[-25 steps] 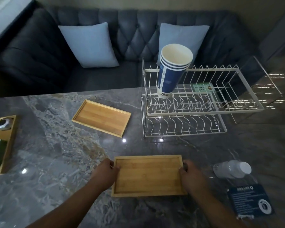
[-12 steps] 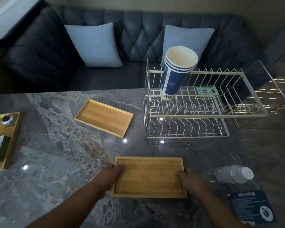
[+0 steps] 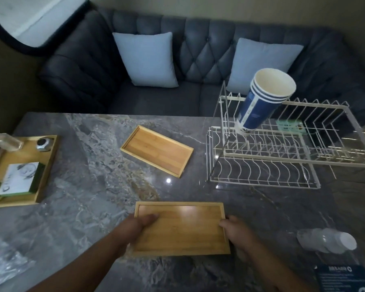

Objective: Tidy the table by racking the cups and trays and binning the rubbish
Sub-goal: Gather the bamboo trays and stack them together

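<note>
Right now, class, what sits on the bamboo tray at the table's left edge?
A clear block, a metal piece and a white-and-green box; anything beneath the box is hidden.

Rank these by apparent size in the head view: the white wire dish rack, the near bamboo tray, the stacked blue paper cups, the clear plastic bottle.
1. White wire dish rack
2. Near bamboo tray, though being closest to the camera enlarges it
3. Stacked blue paper cups
4. Clear plastic bottle

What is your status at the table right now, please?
Left hand and right hand grip the near tray by its short ends. Cup stack leaning in the rack, upper tier. Second tray and bottle lie off to the sides, not blocking.
</note>
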A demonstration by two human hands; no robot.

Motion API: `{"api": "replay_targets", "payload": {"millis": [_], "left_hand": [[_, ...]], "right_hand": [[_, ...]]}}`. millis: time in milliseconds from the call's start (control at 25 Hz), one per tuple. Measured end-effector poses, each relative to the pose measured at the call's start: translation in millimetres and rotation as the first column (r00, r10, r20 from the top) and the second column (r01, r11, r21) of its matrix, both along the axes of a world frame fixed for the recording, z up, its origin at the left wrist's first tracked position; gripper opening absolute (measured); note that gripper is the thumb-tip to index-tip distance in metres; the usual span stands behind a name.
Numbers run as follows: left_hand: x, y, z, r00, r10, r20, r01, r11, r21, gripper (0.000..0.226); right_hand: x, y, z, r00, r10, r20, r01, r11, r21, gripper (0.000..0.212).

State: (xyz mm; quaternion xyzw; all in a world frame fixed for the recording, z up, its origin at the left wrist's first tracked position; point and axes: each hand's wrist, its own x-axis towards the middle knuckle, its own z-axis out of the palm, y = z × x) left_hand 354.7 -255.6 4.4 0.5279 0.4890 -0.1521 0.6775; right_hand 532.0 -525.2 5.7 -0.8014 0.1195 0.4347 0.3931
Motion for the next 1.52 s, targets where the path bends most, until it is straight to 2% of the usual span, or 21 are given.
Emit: {"api": "replay_targets", "payload": {"millis": [160, 280, 360, 440, 520, 600, 720, 880, 1000, 1120, 1320, 1520], "left_hand": [[-23, 35, 8, 0.997, 0.07, 0.008, -0.069, 0.99, -0.123, 0.068], [-43, 63, 12, 0.992, 0.125, 0.023, -0.119, 0.977, -0.174, 0.052], [-56, 78, 16, 0.984, 0.173, 0.04, -0.164, 0.972, -0.168, 0.053], [-64, 92, 24, 0.977, 0.193, 0.087, -0.182, 0.975, -0.125, 0.054], [-70, 108, 32, 0.969, 0.175, 0.173, -0.168, 0.984, -0.052, 0.057], [-76, 126, 41, 0.968, 0.104, 0.23, -0.12, 0.991, 0.055, 0.068], [-82, 150, 48, 0.969, 0.016, 0.246, -0.05, 0.99, 0.133, 0.079], [-93, 169, 47, 0.965, -0.143, 0.22, 0.075, 0.954, 0.29, 0.073], [-103, 174, 39, 0.951, -0.27, 0.15, 0.164, 0.853, 0.495, 0.085], [-109, 172, 31, 0.954, -0.298, 0.038, 0.21, 0.753, 0.624, 0.093], [-113, 176, 15, 0.939, -0.334, -0.085, 0.293, 0.645, 0.706, 0.093], [-112, 174, 10, 0.928, -0.356, -0.106, 0.322, 0.627, 0.71, 0.096]], "right_hand": [[-15, 38, 3, 0.972, -0.127, -0.198, 0.155, 0.979, 0.135, 0.019], [-24, 70, 6, 0.975, -0.118, -0.188, 0.155, 0.969, 0.194, 0.024], [-26, 91, 11, 0.98, -0.088, -0.181, 0.129, 0.965, 0.23, 0.028], [-24, 106, 21, 0.97, 0.011, -0.241, 0.061, 0.955, 0.289, 0.033], [-18, 118, 28, 0.949, 0.191, -0.249, -0.091, 0.926, 0.366, 0.043], [-13, 130, 28, 0.918, 0.352, -0.184, -0.254, 0.875, 0.412, 0.054], [-8, 146, 29, 0.886, 0.458, -0.066, -0.385, 0.808, 0.445, 0.052], [-6, 160, 32, 0.83, 0.539, 0.143, -0.555, 0.775, 0.303, 0.06], [-12, 166, 31, 0.762, 0.545, 0.35, -0.62, 0.771, 0.147, 0.081], [-25, 164, 24, 0.667, 0.567, 0.483, -0.657, 0.754, 0.024, 0.082], [-39, 163, 11, 0.582, 0.592, 0.557, -0.671, 0.737, -0.082, 0.068], [-42, 164, 4, 0.555, 0.597, 0.579, -0.648, 0.747, -0.149, 0.079]]}}
